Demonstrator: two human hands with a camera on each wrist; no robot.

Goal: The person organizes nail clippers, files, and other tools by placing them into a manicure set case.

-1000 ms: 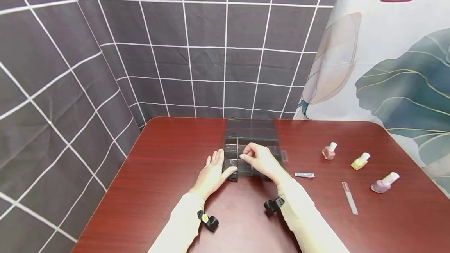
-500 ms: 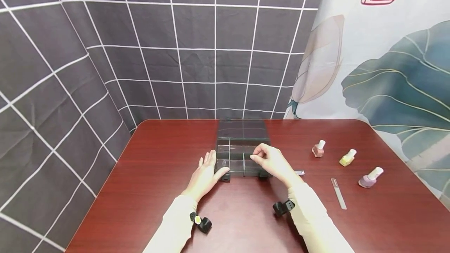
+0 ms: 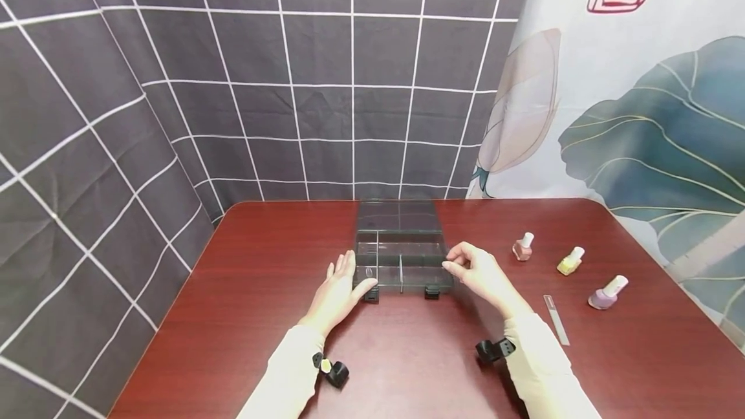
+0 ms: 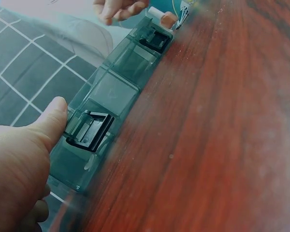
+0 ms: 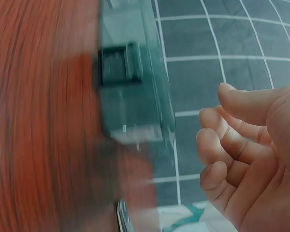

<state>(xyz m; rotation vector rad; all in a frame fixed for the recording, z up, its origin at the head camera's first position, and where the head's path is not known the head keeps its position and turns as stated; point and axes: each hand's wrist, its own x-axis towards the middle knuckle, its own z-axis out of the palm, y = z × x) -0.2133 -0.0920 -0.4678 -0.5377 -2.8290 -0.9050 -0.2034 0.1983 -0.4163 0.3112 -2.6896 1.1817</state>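
A smoky clear plastic compartment box (image 3: 410,277) lies with its lid (image 3: 398,215) laid back behind it and two black latches along its front. My left hand (image 3: 336,293) rests against the box's left side, fingers straight, thumb at the front edge by the left latch (image 4: 89,133). A small clear piece (image 3: 369,272) lies in the front left compartment, and a thin divider (image 3: 401,273) stands in the front row. Just off the box's right end, my right hand (image 3: 480,273) has loosely bent fingers with nothing between them, as the right wrist view (image 5: 246,150) shows.
To the right stand or lean pink (image 3: 522,249), yellow (image 3: 570,262) and lilac (image 3: 605,295) nail polish bottles. A nail file (image 3: 557,320) lies before them. The nail clipper (image 5: 123,215) is near the box's right end, hidden by my right hand in the head view.
My right hand has moved from over the box's front compartments rightward past its right end, uncovering the divider and right latch. My left hand has stayed at the box's left side.
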